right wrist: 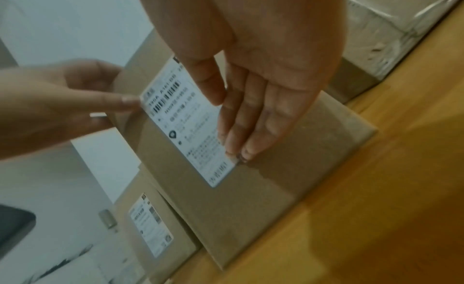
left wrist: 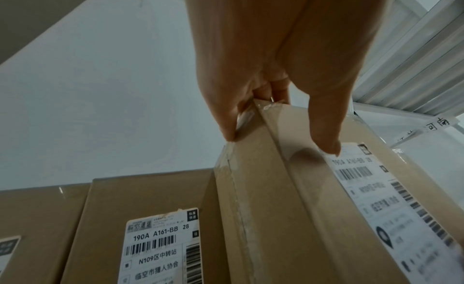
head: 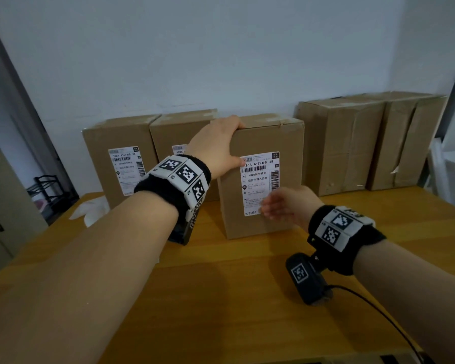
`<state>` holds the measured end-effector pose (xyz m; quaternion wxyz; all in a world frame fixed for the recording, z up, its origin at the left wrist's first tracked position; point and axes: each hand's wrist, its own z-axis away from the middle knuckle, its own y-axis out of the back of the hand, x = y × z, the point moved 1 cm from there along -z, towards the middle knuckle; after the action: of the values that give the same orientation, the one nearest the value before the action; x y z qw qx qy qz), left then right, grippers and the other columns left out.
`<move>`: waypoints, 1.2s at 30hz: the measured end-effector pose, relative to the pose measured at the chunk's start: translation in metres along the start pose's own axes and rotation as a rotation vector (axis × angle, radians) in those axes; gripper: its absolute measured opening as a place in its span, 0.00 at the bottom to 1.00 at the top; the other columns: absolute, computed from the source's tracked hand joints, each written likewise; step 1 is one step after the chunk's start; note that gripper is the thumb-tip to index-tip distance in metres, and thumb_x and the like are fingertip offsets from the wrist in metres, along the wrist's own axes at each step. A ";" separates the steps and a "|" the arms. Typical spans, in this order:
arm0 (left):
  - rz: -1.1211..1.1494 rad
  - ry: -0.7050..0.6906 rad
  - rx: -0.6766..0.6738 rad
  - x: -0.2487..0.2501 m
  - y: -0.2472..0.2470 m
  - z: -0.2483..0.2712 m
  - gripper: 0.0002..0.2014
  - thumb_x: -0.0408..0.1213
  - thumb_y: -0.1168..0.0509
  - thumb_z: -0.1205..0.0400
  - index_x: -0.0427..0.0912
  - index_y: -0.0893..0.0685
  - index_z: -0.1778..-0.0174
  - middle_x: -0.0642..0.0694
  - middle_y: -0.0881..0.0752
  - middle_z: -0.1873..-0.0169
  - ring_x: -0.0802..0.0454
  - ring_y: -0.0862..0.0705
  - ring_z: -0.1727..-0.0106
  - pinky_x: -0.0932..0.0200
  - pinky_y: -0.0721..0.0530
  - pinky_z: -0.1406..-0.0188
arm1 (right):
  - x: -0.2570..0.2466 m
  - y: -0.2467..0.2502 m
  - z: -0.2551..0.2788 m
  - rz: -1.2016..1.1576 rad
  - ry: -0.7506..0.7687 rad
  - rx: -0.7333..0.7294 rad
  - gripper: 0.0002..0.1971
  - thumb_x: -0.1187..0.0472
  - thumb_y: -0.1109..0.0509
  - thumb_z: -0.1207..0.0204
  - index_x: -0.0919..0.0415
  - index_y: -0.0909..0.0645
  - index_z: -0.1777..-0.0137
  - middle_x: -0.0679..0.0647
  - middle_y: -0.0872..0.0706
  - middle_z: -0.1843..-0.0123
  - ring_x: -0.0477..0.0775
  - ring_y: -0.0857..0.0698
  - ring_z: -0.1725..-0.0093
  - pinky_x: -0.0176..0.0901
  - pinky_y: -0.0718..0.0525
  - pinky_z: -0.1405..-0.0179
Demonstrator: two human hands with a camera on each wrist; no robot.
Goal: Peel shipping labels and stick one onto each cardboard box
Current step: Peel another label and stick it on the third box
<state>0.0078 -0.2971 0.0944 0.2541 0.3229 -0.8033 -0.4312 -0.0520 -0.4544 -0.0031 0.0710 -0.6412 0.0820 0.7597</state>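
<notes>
The shipping label [head: 259, 183] lies flat on the front face of the middle cardboard box [head: 263, 177], which stands upright on the worktop [head: 221, 271]. Thin and limp, it probably wrinkles easily, so smoothing from the edges suits it. The right hand [head: 286, 203] presses straight fingers [right wrist: 241, 137] on its lower edge. The left hand [head: 216, 145] curls over the box's top corner, steadying it. The taped box seems stiff; its contents are hidden. Two labelled boxes [head: 121, 158] stand behind; two bare boxes [head: 342, 143] wait right.

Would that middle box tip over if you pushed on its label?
Possibly: the box stands tall on a narrow base. The left hand grips its top corner, likely bracing it. The right hand presses the label low, where tipping seems less likely.
</notes>
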 end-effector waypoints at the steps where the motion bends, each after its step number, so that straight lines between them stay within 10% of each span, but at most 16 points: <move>1: 0.000 0.001 -0.001 0.000 0.000 0.000 0.30 0.44 0.24 0.29 0.47 0.27 0.32 0.49 0.21 0.38 0.51 0.23 0.39 0.60 0.28 0.43 | 0.004 -0.002 -0.001 0.018 -0.032 -0.004 0.09 0.67 0.37 0.21 0.73 0.18 0.53 0.62 0.12 0.59 0.57 0.14 0.61 0.46 0.14 0.54; 12: 0.050 0.026 0.001 0.000 0.002 0.000 0.26 0.47 0.29 0.25 0.49 0.26 0.32 0.49 0.21 0.37 0.51 0.23 0.37 0.57 0.27 0.39 | 0.004 -0.044 0.001 0.044 -0.131 -0.156 0.07 0.69 0.37 0.21 0.71 0.19 0.56 0.62 0.16 0.62 0.57 0.17 0.64 0.44 0.16 0.59; 17: 0.010 0.104 -0.020 0.004 0.004 0.007 0.34 0.50 0.33 0.22 0.57 0.40 0.20 0.44 0.48 0.18 0.38 0.49 0.18 0.39 0.42 0.22 | 0.001 -0.015 0.002 0.080 0.121 0.102 0.06 0.65 0.33 0.22 0.65 0.18 0.58 0.56 0.14 0.64 0.51 0.17 0.66 0.41 0.16 0.61; 20: 0.081 0.273 0.051 0.008 -0.003 0.021 0.48 0.52 0.30 0.25 0.53 0.56 0.17 0.40 0.57 0.17 0.37 0.49 0.17 0.39 0.41 0.23 | -0.002 0.005 0.002 0.203 0.219 0.336 0.09 0.56 0.28 0.26 0.61 0.22 0.56 0.56 0.14 0.57 0.53 0.15 0.59 0.49 0.12 0.53; 26: 0.435 0.525 -0.222 -0.012 -0.048 0.031 0.41 0.57 0.30 0.29 0.43 0.35 0.23 0.45 0.21 0.31 0.47 0.19 0.35 0.51 0.18 0.38 | -0.011 0.016 -0.003 0.201 0.184 0.524 0.36 0.53 0.21 0.35 0.59 0.34 0.30 0.60 0.26 0.32 0.60 0.19 0.41 0.56 0.16 0.42; 36: 0.513 0.401 -0.236 0.008 -0.065 0.019 0.29 0.47 0.37 0.18 0.42 0.35 0.22 0.44 0.24 0.28 0.46 0.23 0.30 0.52 0.23 0.31 | -0.008 0.028 -0.013 0.199 0.241 0.547 0.40 0.53 0.22 0.33 0.64 0.37 0.24 0.60 0.23 0.32 0.60 0.19 0.37 0.59 0.15 0.42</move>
<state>0.0086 -0.3204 0.0304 0.5427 0.1573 -0.7368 -0.3712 -0.0443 -0.4848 0.0035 0.1558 -0.6725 0.3537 0.6312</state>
